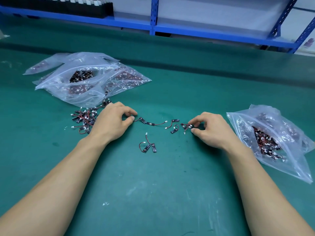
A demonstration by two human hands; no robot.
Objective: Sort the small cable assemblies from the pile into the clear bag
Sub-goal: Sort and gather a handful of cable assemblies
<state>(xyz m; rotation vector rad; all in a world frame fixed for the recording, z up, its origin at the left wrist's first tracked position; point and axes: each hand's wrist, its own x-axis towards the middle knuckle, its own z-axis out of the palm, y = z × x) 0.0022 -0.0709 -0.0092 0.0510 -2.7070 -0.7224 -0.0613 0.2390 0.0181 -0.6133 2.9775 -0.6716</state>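
A: Cable assemblies (154,148) lay loose right of the pile (83,120); your left hand (112,121) pinched one's wire beside it.

B: Your right hand (211,128) pinched another farther right; beyond, the clear bag (289,167) was part filled. Most of the pile remained, I'd judge.

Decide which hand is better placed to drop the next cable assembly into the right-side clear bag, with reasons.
Right. The right hand pinches a cable assembly, and the clear bag lies just beside it. The left hand pinches a wire by the pile, farther from that bag.
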